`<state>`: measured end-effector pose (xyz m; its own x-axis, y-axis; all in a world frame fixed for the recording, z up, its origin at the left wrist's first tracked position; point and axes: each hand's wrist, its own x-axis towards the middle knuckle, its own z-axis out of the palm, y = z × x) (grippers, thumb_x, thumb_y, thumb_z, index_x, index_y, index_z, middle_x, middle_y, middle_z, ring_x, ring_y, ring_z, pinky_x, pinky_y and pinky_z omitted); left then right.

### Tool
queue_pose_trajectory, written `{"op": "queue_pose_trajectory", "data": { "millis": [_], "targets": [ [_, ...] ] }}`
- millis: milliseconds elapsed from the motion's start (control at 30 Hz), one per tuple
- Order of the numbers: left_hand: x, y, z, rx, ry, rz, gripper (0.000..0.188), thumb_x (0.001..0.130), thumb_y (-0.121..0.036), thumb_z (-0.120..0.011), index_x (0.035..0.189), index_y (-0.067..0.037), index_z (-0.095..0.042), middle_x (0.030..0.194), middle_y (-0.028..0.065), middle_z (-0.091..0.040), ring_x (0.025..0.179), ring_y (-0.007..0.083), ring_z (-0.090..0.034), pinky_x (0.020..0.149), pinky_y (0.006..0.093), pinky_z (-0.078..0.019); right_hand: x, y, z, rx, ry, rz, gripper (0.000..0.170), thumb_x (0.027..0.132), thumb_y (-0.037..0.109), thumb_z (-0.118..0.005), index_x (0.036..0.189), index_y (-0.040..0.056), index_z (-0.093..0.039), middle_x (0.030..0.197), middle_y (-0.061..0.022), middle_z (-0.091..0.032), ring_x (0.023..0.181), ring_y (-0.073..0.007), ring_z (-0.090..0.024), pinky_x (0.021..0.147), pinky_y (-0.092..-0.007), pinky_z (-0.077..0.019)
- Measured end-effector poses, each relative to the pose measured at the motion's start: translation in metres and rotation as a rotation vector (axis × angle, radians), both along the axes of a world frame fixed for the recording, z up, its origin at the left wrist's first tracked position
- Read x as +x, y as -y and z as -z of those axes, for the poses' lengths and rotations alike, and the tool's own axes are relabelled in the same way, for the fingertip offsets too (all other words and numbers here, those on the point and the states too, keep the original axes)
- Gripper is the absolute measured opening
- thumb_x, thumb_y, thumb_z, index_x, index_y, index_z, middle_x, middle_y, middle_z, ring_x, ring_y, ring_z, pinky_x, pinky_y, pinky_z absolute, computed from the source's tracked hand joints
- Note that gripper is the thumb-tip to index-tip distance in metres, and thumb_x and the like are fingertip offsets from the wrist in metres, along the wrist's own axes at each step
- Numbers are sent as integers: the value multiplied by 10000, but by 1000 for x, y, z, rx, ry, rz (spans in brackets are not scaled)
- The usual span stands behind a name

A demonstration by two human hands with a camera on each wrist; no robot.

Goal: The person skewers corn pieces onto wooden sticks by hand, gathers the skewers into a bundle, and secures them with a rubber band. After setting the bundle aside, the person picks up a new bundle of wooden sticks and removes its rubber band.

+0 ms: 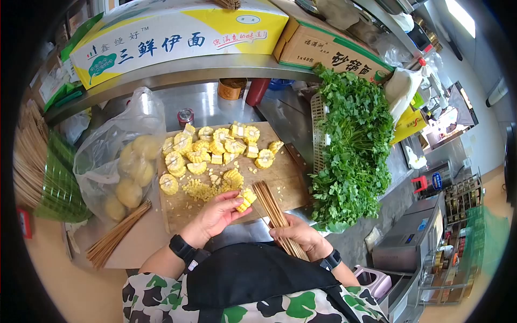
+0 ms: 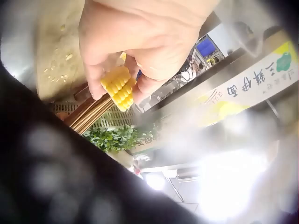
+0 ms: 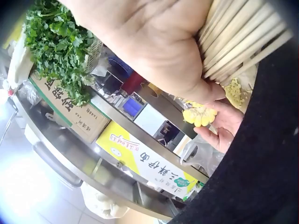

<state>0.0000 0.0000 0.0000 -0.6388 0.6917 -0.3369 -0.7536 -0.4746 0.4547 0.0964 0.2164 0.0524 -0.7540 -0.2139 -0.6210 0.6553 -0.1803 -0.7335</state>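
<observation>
In the head view the left hand (image 1: 218, 215) pinches a chunk of yellow corn (image 1: 246, 199) between thumb and fingers, in front of the board. Close to its right, the right hand (image 1: 298, 234) grips a bundle of thin wooden sticks (image 1: 272, 207). The left wrist view shows the corn piece (image 2: 119, 87) held at the fingertips of the left hand (image 2: 135, 37), the sticks (image 2: 91, 113) behind it. Sticks (image 3: 238, 37) fan out beside the right hand (image 3: 154, 51) in the right wrist view, with the corn (image 3: 200, 115) near its thumb.
Several corn pieces (image 1: 198, 156) and loose kernels lie on the wooden cutting board (image 1: 288, 183). A plastic bag of round yellow items (image 1: 134, 167) and another stick bundle (image 1: 118, 234) are at left. Leafy greens (image 1: 353, 145) fill a basket at right. Boxes (image 1: 177, 40) stand on the shelf behind.
</observation>
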Motion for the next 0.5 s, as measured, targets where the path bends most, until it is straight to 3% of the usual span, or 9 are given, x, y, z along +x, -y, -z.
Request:
{"op": "queue_pose_trajectory", "data": {
  "millis": [67, 200, 500],
  "targets": [
    [-4, 6, -4, 7, 8, 22, 279, 888, -106, -562, 1112, 48, -504, 1099, 157, -572, 993, 259, -592, 909, 360, -500, 0, 4, -2, -41, 32, 64, 222, 782, 113, -692, 917, 35, -535, 724, -23, -577, 583, -98, -551, 509, -207, -439],
    [-13, 14, 7, 40, 101, -118, 287, 891, -149, -574, 1108, 32, -526, 1095, 146, -575, 968, 232, -601, 859, 300, -525, 5, 0, -9, -38, 17, 47, 238, 782, 77, -695, 942, 37, -523, 733, -28, -572, 573, -84, -535, 496, -200, -428],
    [-12, 9, 4, -33, 90, -145, 328, 885, -142, -589, 1175, 1, -535, 1110, 98, -579, 1029, 232, -574, 903, 306, -496, 0, 6, -15, -56, 22, -28, 238, 779, 81, -704, 919, 40, -515, 694, -43, -578, 542, -90, -533, 495, -199, -428]
  ]
}}
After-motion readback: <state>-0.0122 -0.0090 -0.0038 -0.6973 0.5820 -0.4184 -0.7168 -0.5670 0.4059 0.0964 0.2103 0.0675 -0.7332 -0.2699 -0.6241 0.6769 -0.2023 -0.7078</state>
